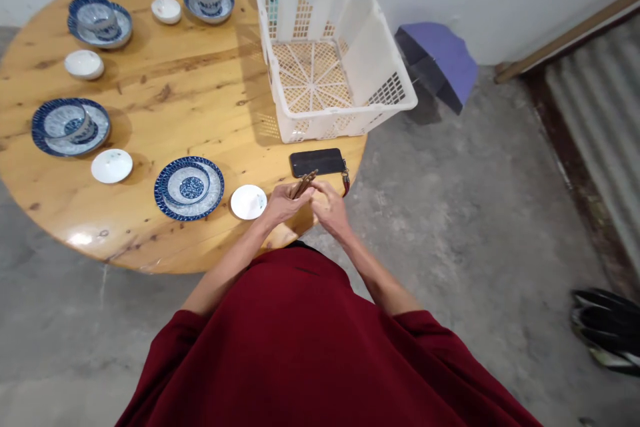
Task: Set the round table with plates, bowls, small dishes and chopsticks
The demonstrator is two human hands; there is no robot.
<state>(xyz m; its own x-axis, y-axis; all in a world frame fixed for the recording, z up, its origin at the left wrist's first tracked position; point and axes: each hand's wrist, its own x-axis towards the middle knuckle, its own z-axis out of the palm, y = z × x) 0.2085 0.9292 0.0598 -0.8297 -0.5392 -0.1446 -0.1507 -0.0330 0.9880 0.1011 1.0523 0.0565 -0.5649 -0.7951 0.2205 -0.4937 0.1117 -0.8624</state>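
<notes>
My left hand (284, 203) is closed around a bundle of brown chopsticks (305, 182) whose tips stick out toward the phone. My right hand (327, 207) is curled beside it, fingers touching the same chopsticks at their near end. Both hands hover over the near right edge of the round wooden table (160, 100). A small white dish (249, 201) lies just left of my left hand, and a blue patterned plate with a bowl (189, 187) lies further left.
A black phone (317, 162) lies beyond my hands. An empty white plastic basket (325, 53) stands at the table's right. Several blue plate-and-bowl sets (71, 127) and white dishes (111, 165) ring the table. A purple object (440, 63) rests on the concrete floor.
</notes>
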